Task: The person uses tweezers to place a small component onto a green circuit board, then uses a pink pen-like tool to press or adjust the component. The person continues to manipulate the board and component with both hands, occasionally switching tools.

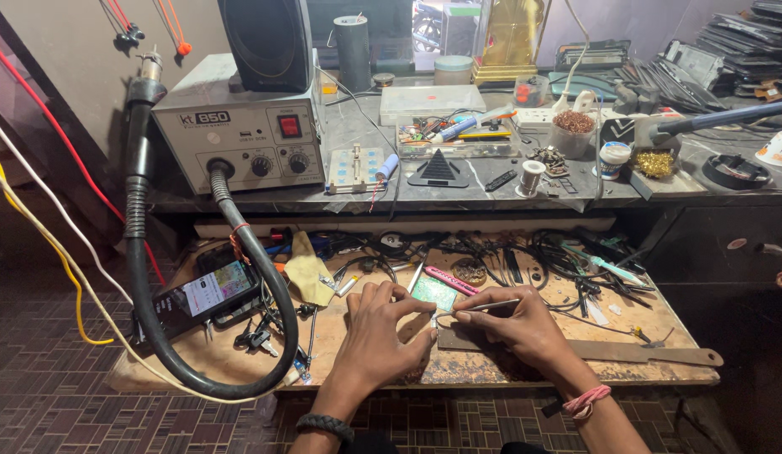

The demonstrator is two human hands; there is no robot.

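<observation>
My left hand [376, 335] rests on the wooden board [660, 324], fingers curled over the near edge of a small green circuit board [434, 292]. My right hand [515, 325] pinches thin metal tweezers [483, 308], their tip pointing left at the circuit board's lower right corner, close to my left fingertips. A pink-handled tool [450, 280] lies just behind the circuit board. A flat metal strip [626, 351] lies under and to the right of my right hand.
A grey rework station [239, 126] with a thick black hose [265, 286] looping over the board stands at the left. A phone [208, 294] with a lit screen lies left. Black cables [542, 252], a yellow cloth [309, 273], solder spool [533, 176] and jars crowd the shelf behind.
</observation>
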